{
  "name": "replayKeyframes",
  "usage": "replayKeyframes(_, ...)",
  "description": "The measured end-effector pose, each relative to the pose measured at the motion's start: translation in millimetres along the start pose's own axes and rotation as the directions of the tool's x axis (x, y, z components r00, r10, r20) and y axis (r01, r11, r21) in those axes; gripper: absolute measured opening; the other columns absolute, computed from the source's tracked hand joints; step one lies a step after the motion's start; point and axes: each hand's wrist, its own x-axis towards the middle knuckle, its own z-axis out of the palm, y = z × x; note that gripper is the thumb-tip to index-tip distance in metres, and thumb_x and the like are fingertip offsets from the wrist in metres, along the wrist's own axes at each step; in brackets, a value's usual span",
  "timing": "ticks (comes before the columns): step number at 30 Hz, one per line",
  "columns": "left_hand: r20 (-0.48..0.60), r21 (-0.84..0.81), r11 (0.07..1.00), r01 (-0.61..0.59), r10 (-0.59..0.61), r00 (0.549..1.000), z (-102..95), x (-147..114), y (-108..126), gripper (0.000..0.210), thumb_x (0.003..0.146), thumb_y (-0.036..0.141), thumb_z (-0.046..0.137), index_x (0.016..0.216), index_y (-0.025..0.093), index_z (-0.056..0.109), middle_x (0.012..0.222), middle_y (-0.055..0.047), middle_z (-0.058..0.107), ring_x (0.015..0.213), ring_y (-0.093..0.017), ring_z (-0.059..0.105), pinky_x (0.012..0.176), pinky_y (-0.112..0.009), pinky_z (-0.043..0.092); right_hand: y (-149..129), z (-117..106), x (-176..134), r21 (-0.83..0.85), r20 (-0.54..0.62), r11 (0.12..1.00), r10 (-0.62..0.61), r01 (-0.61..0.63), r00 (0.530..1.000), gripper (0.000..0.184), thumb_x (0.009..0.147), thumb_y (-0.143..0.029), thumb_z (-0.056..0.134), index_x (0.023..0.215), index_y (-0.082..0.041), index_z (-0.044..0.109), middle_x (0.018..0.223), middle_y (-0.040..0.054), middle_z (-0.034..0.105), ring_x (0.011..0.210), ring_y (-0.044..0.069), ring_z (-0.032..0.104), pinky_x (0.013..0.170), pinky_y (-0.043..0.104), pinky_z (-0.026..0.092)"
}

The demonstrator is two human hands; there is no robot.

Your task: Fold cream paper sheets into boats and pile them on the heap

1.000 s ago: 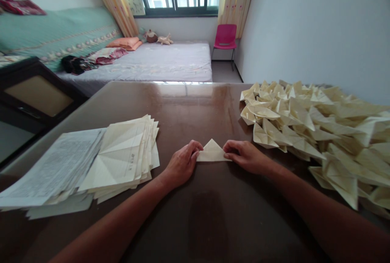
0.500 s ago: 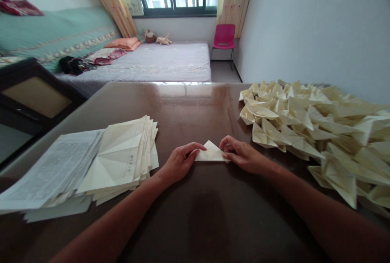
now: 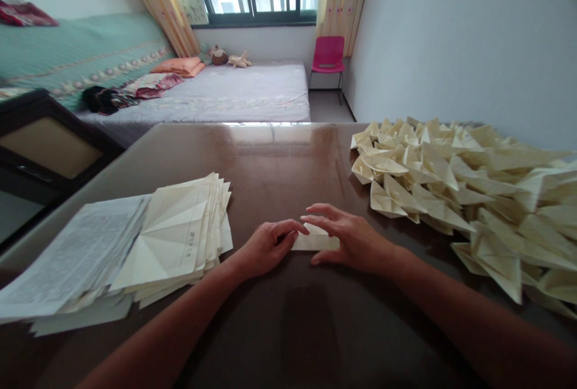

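A small folded piece of cream paper (image 3: 315, 243) lies on the brown tabletop in front of me, its lower edge straight. My left hand (image 3: 273, 243) is closed at its left end, thumb and index finger pinching it. Over the right part of the paper, my right hand (image 3: 347, 234) is spread open, with the fingers above the top of the paper and the thumb below near its lower edge. Those fingers hide much of the paper's top. Whether the right fingertips touch it, I cannot tell.
Left of my hands are a stack of creased cream sheets (image 3: 180, 232) and a stack of printed papers (image 3: 81, 251). Many folded paper shapes (image 3: 451, 178) are heaped on the right of the glossy table (image 3: 270, 166). Beyond stand a bed (image 3: 243, 94) and a pink chair (image 3: 328, 55).
My right hand has opened and moved left over the paper; it was pinching the right corner. The peaked top of the paper is now mostly covered. The view has shifted slightly.
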Motion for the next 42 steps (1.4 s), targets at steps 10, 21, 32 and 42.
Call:
replayKeyframes(10,0.031,-0.375,0.925,0.055,-0.047,0.998,6.1,-1.3,4.8,0.050,0.084,0.047,0.059,0.123,0.017,0.054,0.073,0.002,0.057,0.060,-0.009,0.049,0.056,-0.019,0.039,-5.2,4.3,5.8,0.268,0.006,0.961,0.066,-0.065,0.998,0.046,0.077,-0.042,0.068,0.117,-0.019,0.060,0.101,0.0062,0.063,0.069,0.012,0.056,0.064,0.024,0.045)
replayKeyframes(21,-0.093,-0.179,0.984,-0.004,-0.013,0.996,18.7,-0.1,0.3,0.034,0.087,0.035,0.057,0.117,0.017,0.057,0.092,-0.004,0.062,0.071,-0.011,0.054,0.060,-0.019,0.045,-6.2,8.6,6.2,0.374,0.103,0.923,0.059,-0.093,0.993,0.047,0.084,-0.030,0.057,0.130,-0.021,0.052,0.070,-0.0027,0.058,0.059,0.010,0.052,0.056,0.020,0.040)
replayKeyframes(32,-0.358,-0.404,0.915,0.016,-0.174,0.917,17.1,-0.2,1.1,0.024,0.089,0.033,0.049,0.107,0.016,0.052,0.083,-0.001,0.060,0.065,-0.010,0.058,0.053,-0.019,0.052,5.0,-6.4,6.3,0.366,-0.095,0.901,0.284,-0.232,0.954,0.024,0.087,-0.040,0.054,0.090,-0.017,0.061,0.075,0.0005,0.061,0.062,0.011,0.050,0.056,0.022,0.040)
replayKeyframes(42,-0.500,-0.476,0.875,-0.092,-0.183,0.846,17.1,0.9,1.1,0.029,0.088,0.032,0.053,0.113,0.018,0.050,0.088,-0.001,0.059,0.072,-0.011,0.057,0.061,-0.021,0.056,-3.6,7.7,4.8,0.460,0.129,0.817,0.326,-0.348,0.936,0.031,0.087,-0.041,0.053,0.094,-0.017,0.072,0.065,-0.0004,0.064,0.048,0.010,0.053,0.050,0.021,0.038)
